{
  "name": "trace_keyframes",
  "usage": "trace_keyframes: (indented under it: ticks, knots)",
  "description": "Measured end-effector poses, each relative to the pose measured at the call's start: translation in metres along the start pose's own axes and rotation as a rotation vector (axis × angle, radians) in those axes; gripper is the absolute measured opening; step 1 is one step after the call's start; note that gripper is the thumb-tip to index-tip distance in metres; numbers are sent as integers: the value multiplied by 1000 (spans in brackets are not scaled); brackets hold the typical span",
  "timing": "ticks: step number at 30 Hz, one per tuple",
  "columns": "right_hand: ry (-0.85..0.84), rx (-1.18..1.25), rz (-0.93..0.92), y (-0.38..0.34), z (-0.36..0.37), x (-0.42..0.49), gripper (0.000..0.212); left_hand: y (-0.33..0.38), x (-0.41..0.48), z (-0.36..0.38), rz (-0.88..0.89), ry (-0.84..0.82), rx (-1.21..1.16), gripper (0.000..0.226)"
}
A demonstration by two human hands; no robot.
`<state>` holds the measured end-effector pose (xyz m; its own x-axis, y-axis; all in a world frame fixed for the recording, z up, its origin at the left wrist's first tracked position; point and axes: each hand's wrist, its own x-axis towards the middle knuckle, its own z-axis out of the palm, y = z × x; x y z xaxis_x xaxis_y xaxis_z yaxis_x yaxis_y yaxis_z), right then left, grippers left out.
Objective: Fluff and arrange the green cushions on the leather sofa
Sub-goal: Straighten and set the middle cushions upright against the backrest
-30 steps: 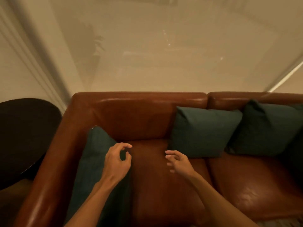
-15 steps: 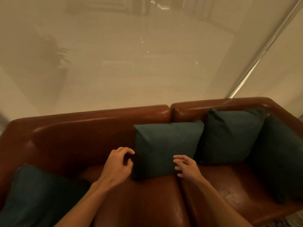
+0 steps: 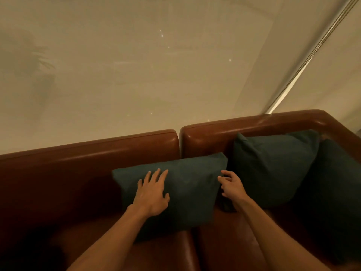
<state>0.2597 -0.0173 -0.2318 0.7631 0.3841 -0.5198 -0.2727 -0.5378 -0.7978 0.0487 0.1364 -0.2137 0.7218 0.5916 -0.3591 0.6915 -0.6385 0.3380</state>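
head view: the left hand [image 3: 152, 192] lies flat, fingers straight, on the middle green cushion [image 3: 189, 184] propped against the leather sofa [image 3: 88, 159] back; the right hand [image 3: 232, 186] grips its right edge.

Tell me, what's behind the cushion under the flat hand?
The sofa back, just where its two sections meet. Anything lower down, between the cushion and that back, is covered.

The sofa [image 3: 88, 153] is seen in glossy reddish-brown leather, the middle cushion [image 3: 187, 186], the cushion to its right [image 3: 273, 163] and the far-right cushion [image 3: 336, 192] are shown in plain dark green, and the blind [image 3: 136, 75] behind is seen in pale, unpatterned beige.
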Motion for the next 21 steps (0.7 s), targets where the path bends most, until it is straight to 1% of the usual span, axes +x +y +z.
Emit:
trace_keyframes:
  ticks: [3,7,10,13,14,18,21]
  knots:
    - [2,25,51,-7,-5,32,52,3,17,12,-37,-38,100,85]
    - [-2,91,132,-14,4,57,74,3,29,15,-76,-65,156,84]
    - [-8,125,178,-15,14,63,75,1,29,16,-89,-74,175,84]
    - [13,20,137,-12,19,64,78,-3,25,16,-119,-111,154,84]
    - [16,-12,122,-12,20,63,74,-6,23,15,-138,-120,130,83]
    - [45,-88,39,-17,29,47,45,-21,12,12,-197,-136,47,80]
    - [57,-102,-2,-24,40,27,32,-34,-1,8,-237,-146,-12,80]
